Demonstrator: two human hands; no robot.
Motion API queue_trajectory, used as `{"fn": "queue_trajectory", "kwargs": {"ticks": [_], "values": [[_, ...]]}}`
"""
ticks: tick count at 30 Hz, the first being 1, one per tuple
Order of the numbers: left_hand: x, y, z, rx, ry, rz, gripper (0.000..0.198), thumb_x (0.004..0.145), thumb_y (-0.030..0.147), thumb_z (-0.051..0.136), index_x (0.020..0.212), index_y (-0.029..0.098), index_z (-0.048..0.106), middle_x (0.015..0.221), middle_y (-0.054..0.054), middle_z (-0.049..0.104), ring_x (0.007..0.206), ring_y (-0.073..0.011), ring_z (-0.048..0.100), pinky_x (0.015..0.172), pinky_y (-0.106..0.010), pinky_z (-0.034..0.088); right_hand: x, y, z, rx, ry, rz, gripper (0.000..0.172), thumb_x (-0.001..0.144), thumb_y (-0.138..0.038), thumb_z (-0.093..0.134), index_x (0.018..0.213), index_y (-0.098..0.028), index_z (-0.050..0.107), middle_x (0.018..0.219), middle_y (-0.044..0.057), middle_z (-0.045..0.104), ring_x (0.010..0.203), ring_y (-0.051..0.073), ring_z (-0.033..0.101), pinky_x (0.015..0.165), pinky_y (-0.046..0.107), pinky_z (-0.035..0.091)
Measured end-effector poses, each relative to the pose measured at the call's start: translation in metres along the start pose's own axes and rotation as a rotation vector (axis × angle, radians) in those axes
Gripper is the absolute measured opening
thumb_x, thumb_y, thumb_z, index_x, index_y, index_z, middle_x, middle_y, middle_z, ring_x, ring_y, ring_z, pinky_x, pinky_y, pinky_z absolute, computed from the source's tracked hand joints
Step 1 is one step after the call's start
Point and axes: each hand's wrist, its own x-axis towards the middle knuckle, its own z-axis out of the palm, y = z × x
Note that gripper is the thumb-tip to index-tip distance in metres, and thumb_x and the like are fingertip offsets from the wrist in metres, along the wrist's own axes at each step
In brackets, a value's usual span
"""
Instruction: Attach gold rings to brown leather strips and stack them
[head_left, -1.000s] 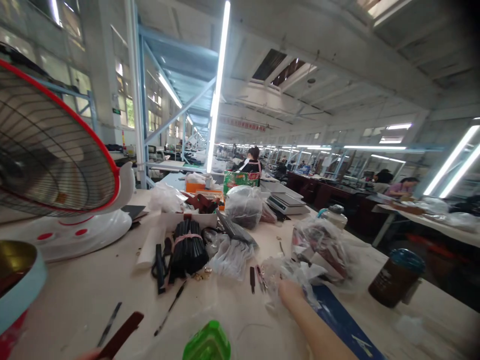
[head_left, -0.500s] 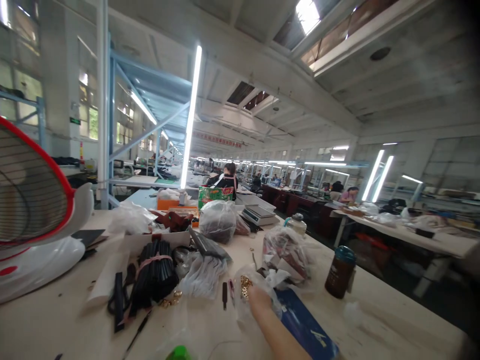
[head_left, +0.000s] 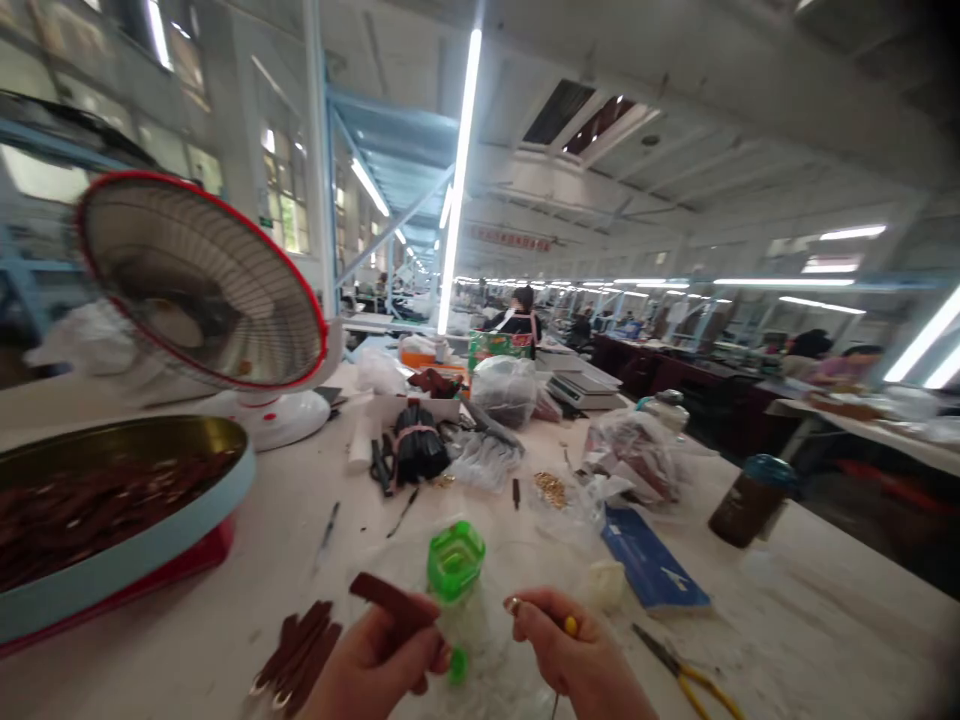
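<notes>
My left hand [head_left: 386, 655] is closed on a brown leather strap [head_left: 390, 598], pinching it so that its far end sticks out to the left. My right hand [head_left: 566, 645] pinches a small gold metal fitting [head_left: 513, 605] between thumb and forefinger. The yellow end of a tool [head_left: 571, 626] also pokes out of this hand; its kind is hidden. Between and beyond the hands stands a green plastic container [head_left: 456, 562], with a smaller green piece [head_left: 458, 664] beside my left fingertips. More brown straps [head_left: 301, 645], with metal rings, lie left of my left hand.
Yellow-handled pliers [head_left: 686, 675] and a blue booklet [head_left: 652, 560] lie at right, near a dark bottle [head_left: 752, 500]. Gold fittings [head_left: 550, 490] rest on a plastic bag. At left are a round tin [head_left: 225, 505] of brown pieces and a red-rimmed fan [head_left: 315, 345].
My right hand has drawn back from the bag of gold fittings and holds one. My left hand with the strap has come into view. The view has swung left and down.
</notes>
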Motion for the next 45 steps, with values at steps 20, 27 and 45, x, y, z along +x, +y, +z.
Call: {"fn": "queue_trajectory", "kwargs": {"ticks": [20,27,45], "values": [[-0.071,-0.025,-0.025,0.697,-0.1,0.751,0.011,0.082,0.018,0.05,0.076,0.017,0.059,0.079,-0.007,0.068,0.075,-0.0158,0.062,0.072,-0.024,0.044,-0.058,0.0,0.07,0.34,-0.443,0.316,0.051,0.056,-0.068,0.065,0.056,-0.018,0.053,0.036,-0.01,0.037,0.028,0.003,0.02,0.029,0.018,0.013],[-0.071,-0.043,-0.022,0.362,-0.015,0.354,0.012,0.081,0.026,0.052,0.074,0.017,0.055,0.072,-0.002,0.061,0.069,-0.0138,0.056,0.064,-0.023,0.044,-0.061,0.019,0.07,0.125,-0.393,0.084,0.022,0.071,-0.041,0.062,0.07,-0.019,0.065,0.061,0.0,0.062,0.052,0.013,0.051,0.05,0.022,0.039],[-0.044,-0.064,-0.024,-0.105,-0.065,-0.044,0.021,0.07,0.033,0.06,0.072,0.013,0.057,0.067,0.0,0.057,0.067,-0.0132,0.051,0.064,-0.025,0.04,-0.053,0.047,0.084,-0.269,-0.337,-0.235,0.028,0.088,-0.037,0.039,0.068,-0.022,0.053,0.058,-0.001,0.053,0.054,0.016,0.05,0.052,0.024,0.037]]}}
